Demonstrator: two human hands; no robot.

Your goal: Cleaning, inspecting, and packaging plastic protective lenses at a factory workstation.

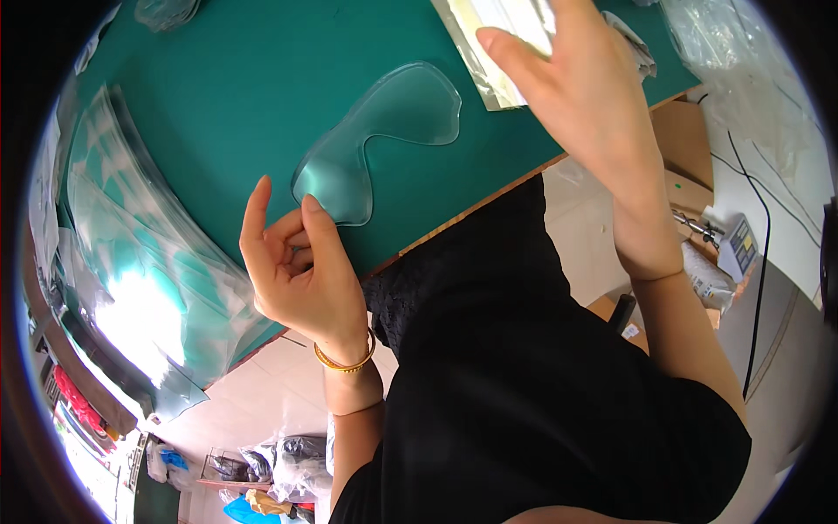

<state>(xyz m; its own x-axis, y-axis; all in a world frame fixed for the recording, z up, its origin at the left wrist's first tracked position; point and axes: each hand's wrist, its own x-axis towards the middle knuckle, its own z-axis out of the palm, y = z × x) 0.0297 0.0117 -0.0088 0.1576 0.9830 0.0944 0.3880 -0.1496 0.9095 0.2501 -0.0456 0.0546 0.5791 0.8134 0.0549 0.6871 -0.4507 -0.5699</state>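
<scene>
Logged by me, from the remote end, through the head view: one clear, mask-shaped plastic piece [349, 131], two lobes joined by a curved dip, lying flat on the green counter [218, 79], toward its near edge. One left grip [305, 271], bare, gold bangle [346, 365] at the wrist: forefinger raised, other fingers curled, thumb tip at the piece's lower left end; I could not tell whether it pinched the edge. One right grip [580, 96], thumb spread over a flat white-and-yellow packet [496, 83], fingers running out of view; whether it grasped the packet, I could not tell. One heap of clear plastic sheets [144, 223], left side. Clear plastic wrapping [733, 70], upper right.
</scene>
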